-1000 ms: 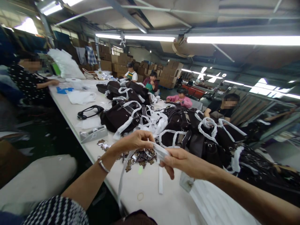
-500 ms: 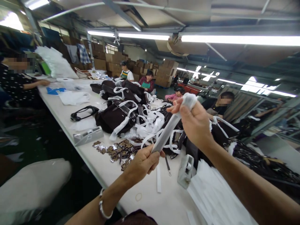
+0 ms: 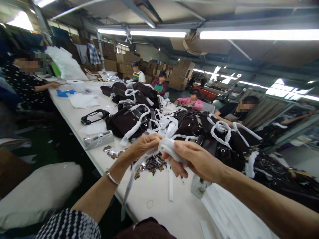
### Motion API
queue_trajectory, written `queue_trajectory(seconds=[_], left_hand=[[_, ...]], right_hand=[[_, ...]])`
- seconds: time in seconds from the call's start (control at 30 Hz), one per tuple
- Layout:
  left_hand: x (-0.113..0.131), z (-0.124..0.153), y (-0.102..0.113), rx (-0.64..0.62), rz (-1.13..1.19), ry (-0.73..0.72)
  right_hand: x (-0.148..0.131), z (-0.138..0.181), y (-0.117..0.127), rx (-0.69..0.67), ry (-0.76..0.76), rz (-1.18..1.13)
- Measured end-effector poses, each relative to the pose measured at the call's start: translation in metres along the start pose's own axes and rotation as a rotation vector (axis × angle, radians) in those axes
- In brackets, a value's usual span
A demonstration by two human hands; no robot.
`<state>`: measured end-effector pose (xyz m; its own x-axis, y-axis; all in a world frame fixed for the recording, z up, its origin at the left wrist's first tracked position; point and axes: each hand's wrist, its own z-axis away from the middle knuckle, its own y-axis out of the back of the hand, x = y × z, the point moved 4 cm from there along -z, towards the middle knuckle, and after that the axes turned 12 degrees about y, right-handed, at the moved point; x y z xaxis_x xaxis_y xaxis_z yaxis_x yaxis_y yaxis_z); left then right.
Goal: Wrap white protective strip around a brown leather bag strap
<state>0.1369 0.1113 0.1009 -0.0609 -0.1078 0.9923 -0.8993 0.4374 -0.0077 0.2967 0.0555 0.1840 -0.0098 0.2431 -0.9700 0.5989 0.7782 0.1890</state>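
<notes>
Both my hands meet in front of me over the long white table (image 3: 161, 212). My left hand (image 3: 142, 147) pinches a white paper strip (image 3: 129, 187) whose loose end trails down past the table's near edge. My right hand (image 3: 193, 159) grips the bunched part of the same strip, close against the left fingers. A silver bangle sits on my left wrist. Under my hands lie several dark metal fittings (image 3: 151, 164), and a short white strip (image 3: 170, 186) lies flat on the table.
Dark bags (image 3: 129, 121) with handles wrapped in white paper are piled along the table. A tape dispenser (image 3: 98, 139) stands at the left, another (image 3: 198, 187) under my right wrist beside stacked white sheets (image 3: 229, 215). Several people sit around the table; cardboard boxes stand behind.
My right hand came down from head height to meet the left hand again, bunching the strip. My left hand rose slightly; the strip now hangs slack instead of being stretched taut.
</notes>
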Motion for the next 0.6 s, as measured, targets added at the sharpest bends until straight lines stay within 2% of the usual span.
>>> queue_trajectory(seconds=[0.07,0.13,0.2,0.23,0.3,0.37,0.47,0.53,0.6], left_hand=[[-0.004,-0.002,-0.021,0.054,0.125,-0.003],[-0.010,0.003,-0.043,0.169,0.291,-0.001],[-0.015,0.013,-0.061,0.255,0.377,-0.022],[-0.016,0.019,-0.069,0.249,0.362,-0.024],[-0.016,0.030,-0.078,0.145,0.280,0.003],[-0.013,0.038,-0.074,0.036,0.283,0.054],[-0.006,0.041,-0.049,-0.059,0.312,0.131],[-0.003,0.037,-0.030,-0.077,0.134,0.192],[-0.005,0.028,-0.012,-0.062,-0.085,0.227]], right_hand=[[-0.019,-0.011,-0.005,0.137,0.120,-0.182],[-0.037,-0.022,-0.001,0.275,0.260,-0.179],[-0.052,-0.027,0.014,0.419,0.463,0.007],[-0.056,-0.027,0.023,0.485,0.568,0.154],[-0.055,-0.025,0.041,0.550,0.703,0.524],[-0.042,-0.024,0.053,0.434,0.684,0.941],[-0.009,-0.022,0.060,0.023,0.461,1.401],[0.009,-0.014,0.058,-0.189,0.270,1.512],[0.020,-0.005,0.050,-0.288,0.071,1.481]])
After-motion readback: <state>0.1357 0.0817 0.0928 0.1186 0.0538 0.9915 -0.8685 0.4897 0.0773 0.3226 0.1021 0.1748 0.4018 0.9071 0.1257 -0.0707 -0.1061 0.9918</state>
